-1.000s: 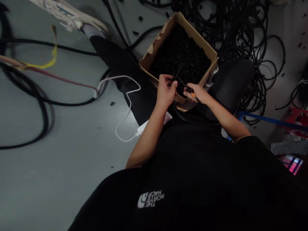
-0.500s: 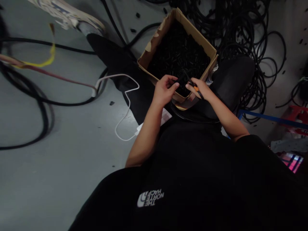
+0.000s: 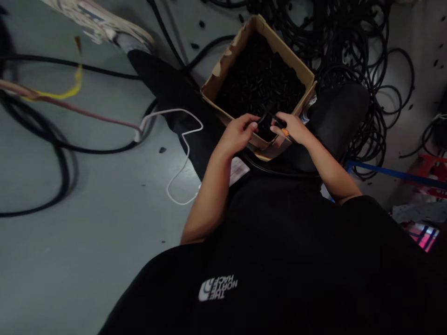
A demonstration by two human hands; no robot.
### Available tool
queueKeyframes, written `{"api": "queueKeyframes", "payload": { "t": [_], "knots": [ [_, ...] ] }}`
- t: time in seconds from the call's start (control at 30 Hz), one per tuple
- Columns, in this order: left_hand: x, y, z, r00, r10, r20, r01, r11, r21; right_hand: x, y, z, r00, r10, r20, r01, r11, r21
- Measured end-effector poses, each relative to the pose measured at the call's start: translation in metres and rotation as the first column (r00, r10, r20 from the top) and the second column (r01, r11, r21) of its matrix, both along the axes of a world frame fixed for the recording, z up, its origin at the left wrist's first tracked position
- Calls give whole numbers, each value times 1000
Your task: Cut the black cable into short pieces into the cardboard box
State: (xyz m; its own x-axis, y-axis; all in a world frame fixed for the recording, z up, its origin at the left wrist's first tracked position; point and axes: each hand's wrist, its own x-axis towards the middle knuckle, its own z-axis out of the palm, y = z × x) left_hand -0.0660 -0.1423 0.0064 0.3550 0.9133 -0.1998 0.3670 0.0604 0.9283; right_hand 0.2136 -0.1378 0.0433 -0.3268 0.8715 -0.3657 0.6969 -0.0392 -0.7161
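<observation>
My left hand (image 3: 240, 132) is closed, its fingertips pinching a black tube (image 3: 262, 117) over the near corner of the cardboard box (image 3: 223, 58). Facing it, my right hand (image 3: 292, 126) is wrapped round scissors with orange and black handles (image 3: 286, 133). Their dark blades point toward the tube and blend into the background, so I cannot tell whether they touch it. Short black tube pieces (image 3: 258, 77) fill much of the box below both hands. A length of black tubing (image 3: 275, 172) runs across my lap under my forearms.
Tangled coils of black tubing (image 3: 366, 56) lie beyond the box at the right. A white cable (image 3: 187, 149) leads to a pale flat device (image 3: 239, 171) by my left forearm. Thick black cables (image 3: 66, 172) cross the floor at left. A blue bar (image 3: 394, 171) stands at right.
The black tube end by my left fingers has shifted, and the scissors have turned slightly in my right hand. Both hands stay over the box's near corner.
</observation>
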Motion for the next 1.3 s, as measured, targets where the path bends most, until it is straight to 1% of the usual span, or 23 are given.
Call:
{"api": "queueKeyframes", "payload": {
  "t": [0.1, 0.2, 0.37, 0.5, 0.6, 0.73, 0.8, 0.87, 0.97, 1.03, 1.1, 1.17, 1.3],
  "knots": [
    [-1, 1, -1, 999, 34, -12, -34, 999, -13, 1, -6, 7, 1000, -14, 26, 15, 999, -34],
    [6, -3, -2, 998, 58, 15, -58, 998, -5, 2, -9, 8, 998, -3, 57, 4, 1000, -16],
    [16, -6, 0, 996, 64, 61, -66, 997, 28, -3, -3, 9, 992, 28, 120, -31, 999, 21],
    [13, -4, 4, 994, 97, 55, -99, 995, 29, -6, -3, 20, 988, 13, 155, -14, 1000, 5],
    [9, -4, 3, 992, 110, 62, -110, 994, -2, -5, -8, 24, 988, 21, 155, -20, 1000, -11],
    [17, -3, 0, 989, 119, 90, -115, 992, -42, -8, -14, 20, 979, 31, 202, -38, 999, 32],
    [24, -1, 2, 987, 148, 57, -147, 989, -20, -10, -14, 16, 976, 47, 213, -57, 998, 40],
    [31, 0, 5, 986, 169, 14, -169, 985, 16, -11, -12, 11, 980, 66, 188, -75, 996, 42],
    [35, -1, 9, 993, 116, 5, -116, 992, 43, -7, -7, 0, 988, 88, 123, -98, 992, 76],
    [34, -3, 9, 998, 58, 18, -59, 997, 58, -4, -5, -7, 991, 105, 87, -114, 988, 104],
    [32, -5, 7, 1000, 20, 21, -22, 997, 72, -4, -4, -10, 990, 115, 75, -124, 985, 118],
    [29, -6, 5, 1000, 3, 24, -5, 997, 72, -5, -6, -8, 989, 121, 88, -130, 986, 108],
    [21, -3, 1, 998, 4, 60, -8, 999, 53, -6, -12, 7, 985, 107, 134, -118, 990, 75]
  ]
}}
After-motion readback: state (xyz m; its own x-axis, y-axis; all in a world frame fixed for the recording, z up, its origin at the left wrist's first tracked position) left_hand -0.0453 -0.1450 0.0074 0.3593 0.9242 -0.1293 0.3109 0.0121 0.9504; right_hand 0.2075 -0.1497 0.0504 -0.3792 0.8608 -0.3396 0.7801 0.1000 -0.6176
